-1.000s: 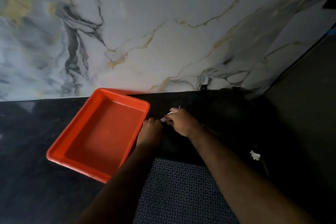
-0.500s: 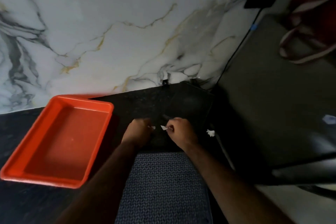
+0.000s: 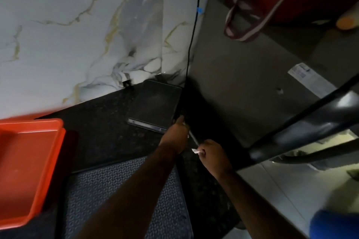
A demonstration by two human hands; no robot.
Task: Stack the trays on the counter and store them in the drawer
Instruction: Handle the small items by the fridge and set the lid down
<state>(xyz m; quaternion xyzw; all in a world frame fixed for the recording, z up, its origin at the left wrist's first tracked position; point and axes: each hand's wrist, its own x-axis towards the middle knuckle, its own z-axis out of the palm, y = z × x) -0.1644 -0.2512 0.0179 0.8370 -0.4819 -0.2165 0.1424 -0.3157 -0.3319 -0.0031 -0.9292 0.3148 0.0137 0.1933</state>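
The red tray (image 3: 29, 169) sits on the dark desk (image 3: 101, 128) far to the left of both hands, untouched, its open side up. A second tray, dark (image 3: 155, 106), lies flat in the corner where the marbled wall (image 3: 68, 35) meets a grey cabinet side (image 3: 242, 83), well to the right of the red tray.

The left hand (image 3: 175, 136) reaches to the near right corner of the dark tray; its fingers are curled, and they seem to touch or pinch that corner, though the dim light does not let me say whether the grip has closed on the rim. The right hand (image 3: 210, 154), just right of the left hand and nearer the person, is pinched shut on a small white scrap (image 3: 194, 151), with a thin pale strip running from it up toward the left hand. What that strip is I cannot tell.

My reading is that stacking has not begun: the two trays lie apart and neither is lifted. The step in hand looks like fetching the dark tray from the corner.

The next move likely calls for a firm hold on the dark tray's rim, sliding it clear of the black cable (image 3: 191, 44) that hangs just right of it, then carrying it left to nest with the red tray. The right hand would first need to drop the scrap. No drawer is in view.
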